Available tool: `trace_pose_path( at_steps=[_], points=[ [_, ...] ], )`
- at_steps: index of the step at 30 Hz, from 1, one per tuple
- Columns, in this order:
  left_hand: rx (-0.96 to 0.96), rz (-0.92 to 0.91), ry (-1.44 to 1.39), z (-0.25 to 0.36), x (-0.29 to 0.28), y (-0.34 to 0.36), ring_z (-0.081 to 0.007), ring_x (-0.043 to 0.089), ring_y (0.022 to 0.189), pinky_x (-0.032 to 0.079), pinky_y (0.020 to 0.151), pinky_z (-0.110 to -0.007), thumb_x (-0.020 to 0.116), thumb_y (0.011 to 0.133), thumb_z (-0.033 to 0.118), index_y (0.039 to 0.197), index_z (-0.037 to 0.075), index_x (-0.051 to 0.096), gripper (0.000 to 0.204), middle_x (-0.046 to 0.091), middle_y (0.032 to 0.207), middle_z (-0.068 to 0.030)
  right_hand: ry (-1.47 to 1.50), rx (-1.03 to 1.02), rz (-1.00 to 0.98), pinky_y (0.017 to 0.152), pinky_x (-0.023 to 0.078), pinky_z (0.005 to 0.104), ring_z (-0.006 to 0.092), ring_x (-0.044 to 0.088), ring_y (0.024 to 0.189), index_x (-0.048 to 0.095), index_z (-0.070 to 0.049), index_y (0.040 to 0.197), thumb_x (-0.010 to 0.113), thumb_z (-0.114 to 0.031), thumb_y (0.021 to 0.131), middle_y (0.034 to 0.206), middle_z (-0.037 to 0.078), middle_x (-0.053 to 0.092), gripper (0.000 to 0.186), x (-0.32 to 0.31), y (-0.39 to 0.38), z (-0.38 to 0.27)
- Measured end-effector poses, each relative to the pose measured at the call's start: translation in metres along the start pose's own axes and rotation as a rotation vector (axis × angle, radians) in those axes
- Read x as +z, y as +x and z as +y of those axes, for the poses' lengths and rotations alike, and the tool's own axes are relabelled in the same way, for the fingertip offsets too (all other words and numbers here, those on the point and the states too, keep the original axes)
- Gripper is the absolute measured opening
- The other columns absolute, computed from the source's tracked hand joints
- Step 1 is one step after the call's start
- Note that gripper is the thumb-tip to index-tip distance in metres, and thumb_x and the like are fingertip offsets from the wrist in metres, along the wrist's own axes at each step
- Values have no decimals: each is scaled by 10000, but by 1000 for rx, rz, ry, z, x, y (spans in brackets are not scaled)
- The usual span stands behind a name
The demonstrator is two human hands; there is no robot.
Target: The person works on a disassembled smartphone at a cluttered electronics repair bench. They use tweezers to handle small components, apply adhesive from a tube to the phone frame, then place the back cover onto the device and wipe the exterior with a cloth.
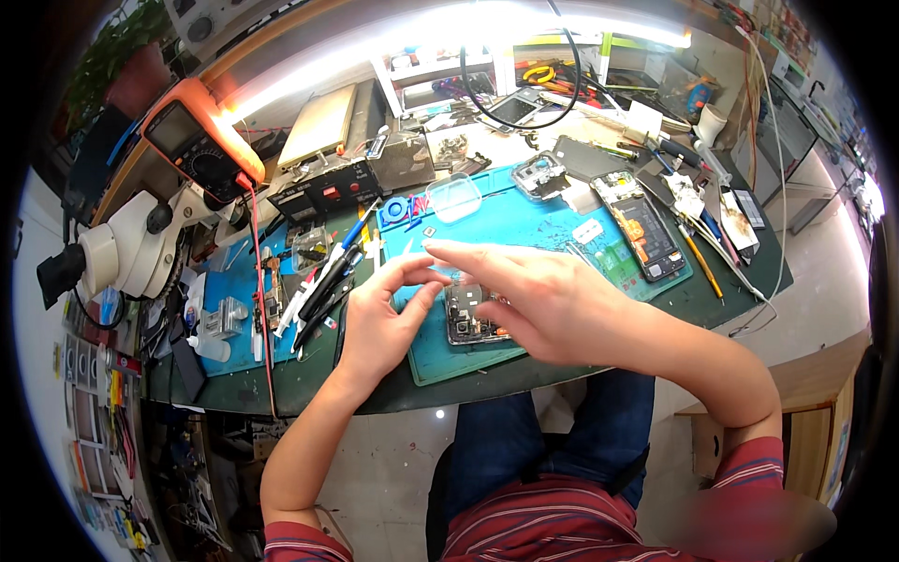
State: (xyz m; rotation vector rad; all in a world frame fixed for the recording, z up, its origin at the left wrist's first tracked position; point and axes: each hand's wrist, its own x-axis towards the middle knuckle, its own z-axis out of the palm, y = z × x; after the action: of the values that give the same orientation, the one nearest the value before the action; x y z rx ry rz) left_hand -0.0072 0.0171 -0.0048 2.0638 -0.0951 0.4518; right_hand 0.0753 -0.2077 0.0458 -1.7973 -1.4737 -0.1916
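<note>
Both hands meet over an opened phone [471,317] lying on the teal mat [524,225] at the desk's [740,281] near edge. Left hand [379,318]: thumb and forefinger curled into a near-closed pinch; whether anything sits between them cannot be told. Right hand [543,300]: fingers extended flat, holding nothing visible, covering much of the phone. Disassembly appears well advanced (internals exposed); a second stripped phone [644,229] lies farther back. Small parts are too fine to identify.
</note>
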Motion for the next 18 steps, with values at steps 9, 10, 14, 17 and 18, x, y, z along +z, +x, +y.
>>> trace_pose_path(
  at_steps=[9,10,14,17,18],
  points=[
    [5,125,-7,-17,1,2,-154,738,1002,543,958,-332,727,956,39,1239,4,708,285,805,1046,-89,-135,90,-39,693,597,388,297,742,847,508,-108,1509,721,-88,934,999,113,737,614,0,-4,-6],
    [5,131,-4,-17,1,2,-155,738,1001,544,960,-334,726,956,37,1238,5,709,284,804,1045,-88,-151,139,-92,693,596,380,280,739,824,514,-124,1518,728,-97,936,980,91,734,621,-2,-4,-7],
    [21,134,21,-14,-1,0,-158,740,1002,543,963,-336,723,956,31,1235,5,711,281,804,1041,-92,-113,101,-52,693,596,385,284,740,822,511,-130,1521,731,-87,927,995,99,735,635,-2,-1,-9],
    [20,126,10,-17,1,0,-163,743,999,545,958,-335,721,956,26,1237,4,710,281,803,1037,-97,-50,157,-120,689,596,384,293,744,838,494,-123,1526,715,-60,918,1005,107,739,650,-2,-2,-9],
    [20,123,14,-16,1,-1,-165,745,997,547,955,-335,720,956,25,1237,4,710,282,804,1037,-97,-124,138,-130,685,596,384,303,746,844,487,-110,1521,700,-43,914,1006,113,741,646,-6,-1,-11]
  ],
)
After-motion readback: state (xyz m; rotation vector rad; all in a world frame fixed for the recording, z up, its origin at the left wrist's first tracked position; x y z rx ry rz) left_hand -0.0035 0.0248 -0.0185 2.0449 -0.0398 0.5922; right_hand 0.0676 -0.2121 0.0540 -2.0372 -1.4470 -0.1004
